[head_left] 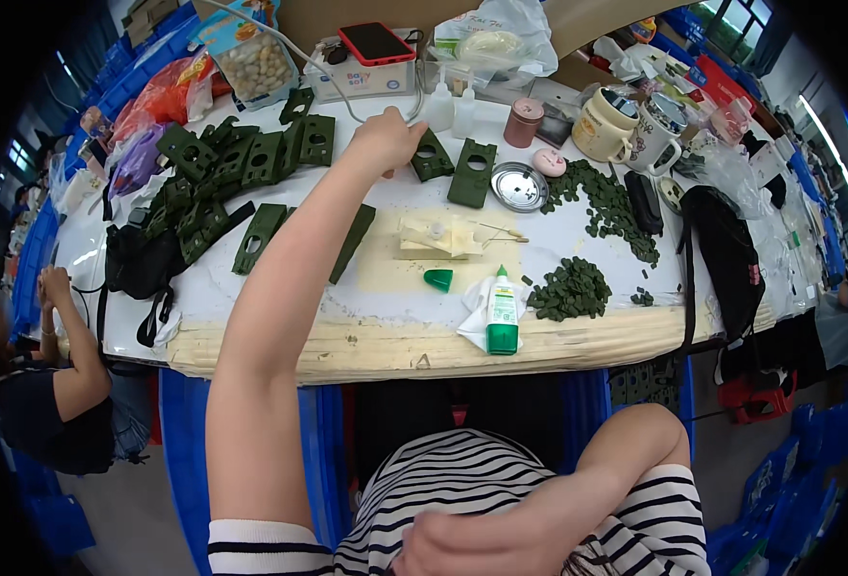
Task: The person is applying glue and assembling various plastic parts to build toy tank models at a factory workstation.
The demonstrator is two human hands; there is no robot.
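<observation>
My left hand (pixel 386 141) reaches to the far middle of the table, its fingers curled downward; whatever they hold, if anything, is hidden. Right beside it lie a dark green plastic part (pixel 431 156) and a longer green plate (pixel 472 174) with a round hole. A pale cable (pixel 320 69) runs down behind this hand. My right hand (pixel 458 542) is drawn in near my striped shirt, away from the table. It is blurred, and its fingers cannot be made out. On the yellowish mat lies a pale block (pixel 436 238) with thin sticks.
Many green parts (pixel 242 158) are heaped at the left. A white-and-green glue bottle (pixel 503 317) lies on tissue by the near edge, beside a pile of small green pieces (pixel 571 289). Two mugs (pixel 605 126) stand at the far right. Another person (pixel 59 384) sits at the left.
</observation>
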